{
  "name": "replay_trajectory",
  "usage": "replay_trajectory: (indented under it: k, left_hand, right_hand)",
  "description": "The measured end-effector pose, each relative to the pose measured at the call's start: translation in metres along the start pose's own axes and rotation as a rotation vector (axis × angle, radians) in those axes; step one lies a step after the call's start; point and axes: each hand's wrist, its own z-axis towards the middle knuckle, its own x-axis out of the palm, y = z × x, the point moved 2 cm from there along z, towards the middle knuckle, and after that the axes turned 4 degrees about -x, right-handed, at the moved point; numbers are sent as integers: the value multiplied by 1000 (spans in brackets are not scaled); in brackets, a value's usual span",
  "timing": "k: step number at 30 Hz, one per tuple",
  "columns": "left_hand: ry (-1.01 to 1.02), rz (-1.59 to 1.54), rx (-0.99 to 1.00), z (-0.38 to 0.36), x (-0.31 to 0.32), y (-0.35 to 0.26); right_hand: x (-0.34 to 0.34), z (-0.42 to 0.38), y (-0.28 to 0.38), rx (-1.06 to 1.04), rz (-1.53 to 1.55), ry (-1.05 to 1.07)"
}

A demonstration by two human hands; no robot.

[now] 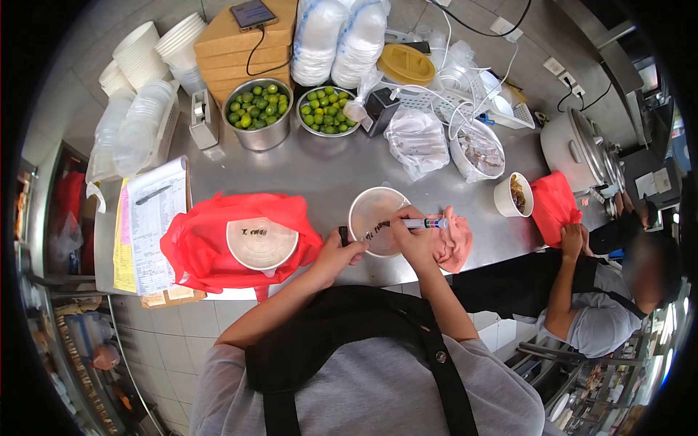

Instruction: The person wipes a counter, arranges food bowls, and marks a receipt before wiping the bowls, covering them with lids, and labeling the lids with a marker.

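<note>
My right hand (414,240) grips a marker pen (425,223) over a round lidded container (378,200), whose lid carries black handwriting. Between the fingers of my left hand (338,256) is a black marker cap (343,234), close to the container's left edge. To the left, a second lidded container (262,243) with similar writing sits inside an open red bag (193,240). A crumpled pink cloth (454,243) lies just right of my right hand.
Papers on a clipboard (156,218) lie at the left. Behind stand two metal bowls of green limes (258,107) (327,109), a plastic-wrapped bundle (416,142) and a lined white tub (478,151). At right, a co-worker's hand (573,238) touches a red bag (554,207) near a white cup (512,196).
</note>
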Motion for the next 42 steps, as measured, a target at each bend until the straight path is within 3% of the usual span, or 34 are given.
replay_trajectory:
  k: [10, 13, 16, 19, 22, 29, 30, 32, 33, 34, 37, 38, 42]
  left_hand:
    - [-9, -10, 3, -2, 1, -1]
    - [-35, 12, 56, -3, 2, 0]
    - [-284, 604, 326, -24, 7, -11]
    - [-240, 806, 509, -47, 17, -34]
    - [-225, 1045, 569, -51, 28, -47]
    - [-169, 1103, 495, -50, 32, -48]
    - [-159, 1081, 505, -48, 31, -44]
    - [-151, 1064, 515, -48, 31, -42]
    - [-148, 1070, 516, -49, 32, -44]
    - [-139, 1076, 520, -50, 34, -46]
    - [-91, 1155, 483, -51, 41, -52]
    - [-65, 1155, 504, -52, 45, -54]
    - [-32, 1095, 466, -52, 54, -53]
  right_hand:
    - [0, 0, -3, -58, -50, 23]
    - [-5, 1, -1, 88, 175, -56]
    - [-13, 8, 16, 232, 536, -169]
    - [-10, 5, 50, 231, 498, -53]
    - [-4, -2, 72, 199, 363, 109]
    - [20, -16, 46, 36, 115, 263]
    - [20, -17, 43, -10, 21, 385]
    - [14, -15, 49, -12, -68, 425]
    - [10, -13, 59, -12, -115, 433]
    - [5, -11, 71, 10, 59, 324]
    - [-12, 5, 95, -181, 282, -128]
    - [-23, 2, 92, -69, 96, 49]
    - [-28, -4, 86, -44, -21, 188]
